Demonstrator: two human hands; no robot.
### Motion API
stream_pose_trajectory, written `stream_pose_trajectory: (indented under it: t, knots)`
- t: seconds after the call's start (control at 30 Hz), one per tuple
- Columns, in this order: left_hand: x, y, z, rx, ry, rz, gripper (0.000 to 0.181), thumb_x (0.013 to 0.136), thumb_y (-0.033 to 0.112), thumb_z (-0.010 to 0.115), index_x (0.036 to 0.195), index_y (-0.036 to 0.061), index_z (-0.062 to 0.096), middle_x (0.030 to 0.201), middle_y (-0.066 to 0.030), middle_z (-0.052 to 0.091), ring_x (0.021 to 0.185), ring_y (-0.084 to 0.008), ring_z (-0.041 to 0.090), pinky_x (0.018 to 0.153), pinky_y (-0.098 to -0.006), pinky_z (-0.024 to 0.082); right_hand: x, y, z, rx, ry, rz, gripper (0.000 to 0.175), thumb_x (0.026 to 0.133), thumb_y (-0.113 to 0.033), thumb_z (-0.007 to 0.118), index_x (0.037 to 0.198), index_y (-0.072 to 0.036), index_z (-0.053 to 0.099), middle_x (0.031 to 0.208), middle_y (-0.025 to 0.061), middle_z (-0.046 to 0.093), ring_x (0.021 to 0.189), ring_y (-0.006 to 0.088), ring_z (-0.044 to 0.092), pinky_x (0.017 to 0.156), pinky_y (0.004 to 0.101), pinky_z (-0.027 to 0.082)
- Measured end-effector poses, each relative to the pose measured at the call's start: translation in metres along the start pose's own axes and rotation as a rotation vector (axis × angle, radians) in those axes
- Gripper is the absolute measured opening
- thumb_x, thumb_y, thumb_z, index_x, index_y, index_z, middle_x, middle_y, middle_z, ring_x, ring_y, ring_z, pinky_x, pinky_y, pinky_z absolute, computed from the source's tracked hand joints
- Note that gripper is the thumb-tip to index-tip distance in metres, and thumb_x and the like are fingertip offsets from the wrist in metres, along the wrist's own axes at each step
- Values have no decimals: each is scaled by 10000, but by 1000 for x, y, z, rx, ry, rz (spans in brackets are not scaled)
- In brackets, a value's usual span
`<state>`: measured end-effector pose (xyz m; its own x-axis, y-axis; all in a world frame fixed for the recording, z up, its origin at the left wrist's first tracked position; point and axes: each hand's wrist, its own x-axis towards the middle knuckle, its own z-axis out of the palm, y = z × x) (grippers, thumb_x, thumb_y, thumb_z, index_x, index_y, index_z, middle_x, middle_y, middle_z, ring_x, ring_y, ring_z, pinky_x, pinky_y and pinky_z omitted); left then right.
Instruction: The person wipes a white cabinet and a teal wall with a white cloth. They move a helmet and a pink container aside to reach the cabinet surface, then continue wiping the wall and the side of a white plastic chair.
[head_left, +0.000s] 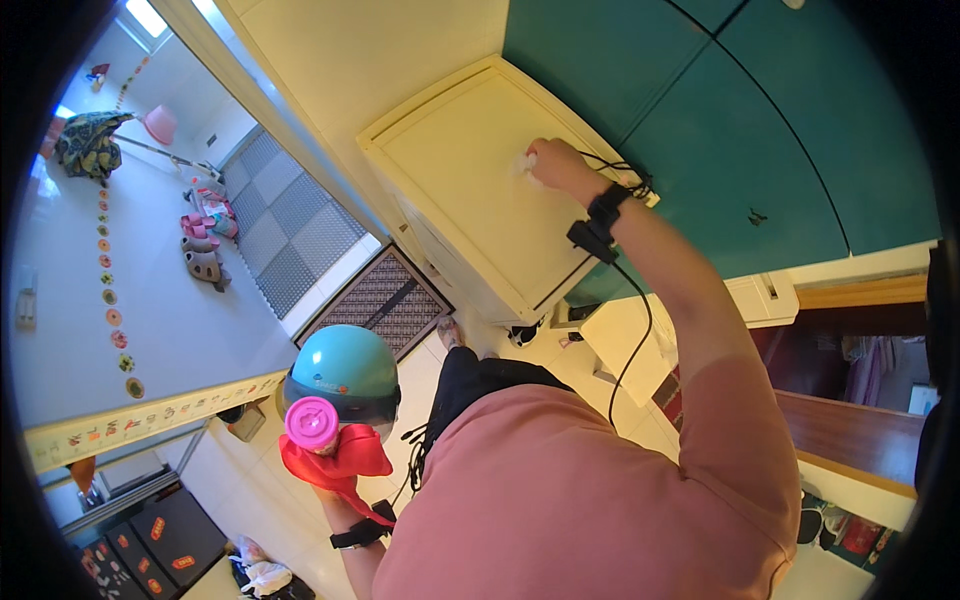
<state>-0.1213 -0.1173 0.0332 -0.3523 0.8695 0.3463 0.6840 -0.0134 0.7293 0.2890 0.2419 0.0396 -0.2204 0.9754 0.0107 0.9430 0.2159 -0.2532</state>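
My right hand (556, 166) is over the top of a cream cabinet (457, 172), its fingers closed around a white tissue or cloth (531, 166) pressed to the surface. Thin black cable (637, 180) lies bunched at the cabinet's edge beside my wrist. On the left, my left hand (328, 491) is mostly hidden behind red fabric (330, 461), which it holds together with a container under a pink lid (311, 424). A turquoise helmet (345, 360) with a dark visor sits against these; whether the same hand carries it, I cannot tell.
Teal cabinet doors (720, 135) rise behind the cream cabinet. A patterned doormat (379, 296) lies by a doorway, with a checkered mat (285, 217) and slippers (202, 259) beyond. A cream stool (626, 349) stands right of my feet. Plastic bags (266, 574) lie lower left.
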Motion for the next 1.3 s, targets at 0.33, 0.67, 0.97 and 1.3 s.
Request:
stream_pose_trajectory:
  t: [0.33,0.67,0.97,1.3]
  knots:
    - [-17,-8,-2,-135,-5,-294,280,699,189,723,897,40,591,768,-7,553,681,-124,506,599,-269,423,105,-81,49,-34,105,-425,220,742,-88,540,929,-68,655,903,163,620,871,341,592,744,427,492]
    - [19,-14,-1,63,-71,54,310,783,176,688,1039,49,568,879,-42,603,694,-153,557,628,-262,450,-116,-7,-14,122,-559,-576,134,753,-69,588,853,-133,650,846,73,586,821,263,590,713,375,476]
    - [4,-38,-1,-84,-42,-23,319,786,176,687,1051,51,560,893,-43,601,704,-156,557,629,-263,451,-104,-40,13,52,17,-359,173,781,-94,536,908,-114,651,882,110,598,847,320,592,726,418,480]
    - [3,-43,-2,-95,-46,-44,329,789,177,685,1064,53,552,909,-44,598,715,-159,558,630,-263,453,-104,-39,-3,-15,30,-280,181,755,-84,539,891,-99,656,893,111,621,866,311,592,734,417,481]
